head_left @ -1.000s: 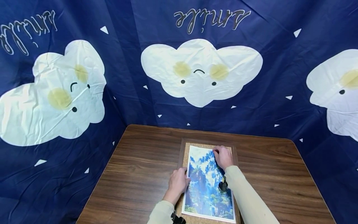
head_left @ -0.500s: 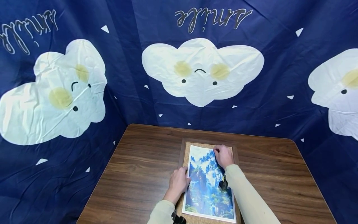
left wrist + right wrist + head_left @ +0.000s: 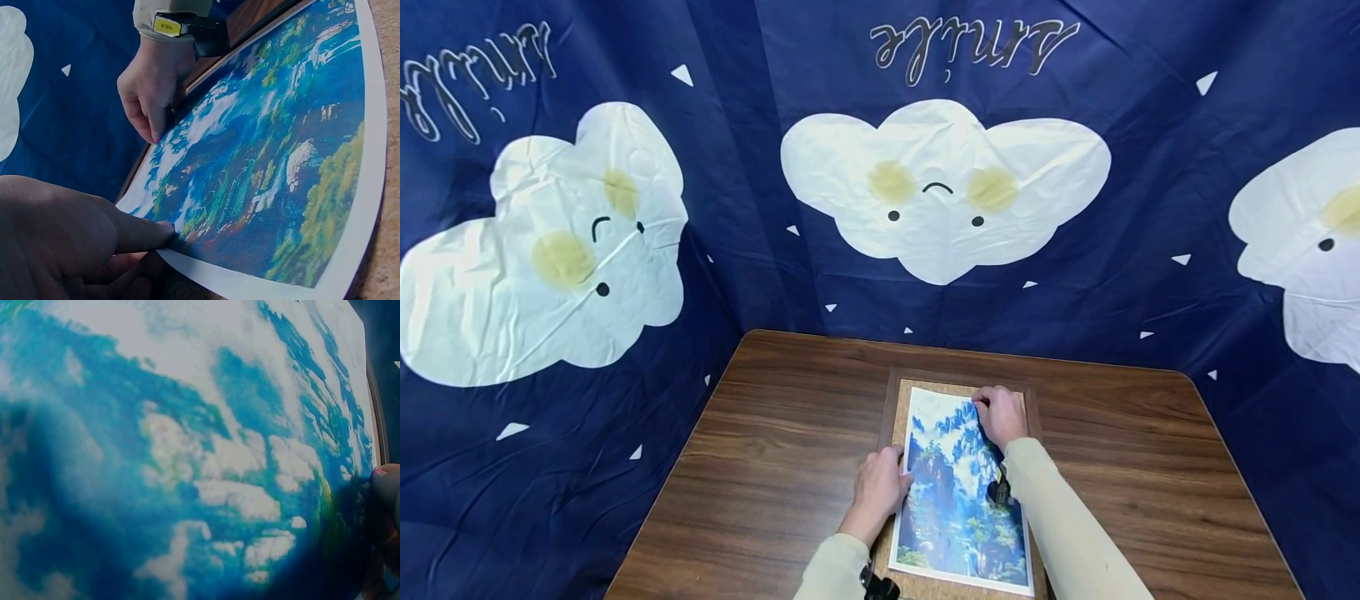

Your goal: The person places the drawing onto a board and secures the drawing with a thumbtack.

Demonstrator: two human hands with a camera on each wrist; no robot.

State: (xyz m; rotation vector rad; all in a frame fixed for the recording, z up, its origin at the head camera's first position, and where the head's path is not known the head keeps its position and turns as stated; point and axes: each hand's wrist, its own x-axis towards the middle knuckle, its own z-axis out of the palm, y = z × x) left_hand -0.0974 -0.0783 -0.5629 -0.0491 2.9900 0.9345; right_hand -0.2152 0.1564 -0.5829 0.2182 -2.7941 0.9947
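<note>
A glossy landscape print [image 3: 955, 533] with a white border lies on a cork board [image 3: 898, 412] in a brown frame [image 3: 883, 417]. At its left edge, my left hand [image 3: 877, 487] grips the print: the thumb [image 3: 159, 231] lies on the paper and the other fingers curl by the edge, partly hidden. Near the top right corner, my right hand [image 3: 1000, 417] pinches a tiny pink pushpin [image 3: 155, 140] against the paper. Only its pink end shows, the rest being covered by the fingers; a bit of pink also appears in the right wrist view.
Around the board spreads a brown wood-grain table [image 3: 790, 433]. Behind and beside it hangs a dark blue curtain [image 3: 730, 167] with white clouds. Each wrist wears a black camera, the right one [image 3: 998, 490] above the print.
Both hands keep their places on the print. The whole head view has shifted very slightly.
</note>
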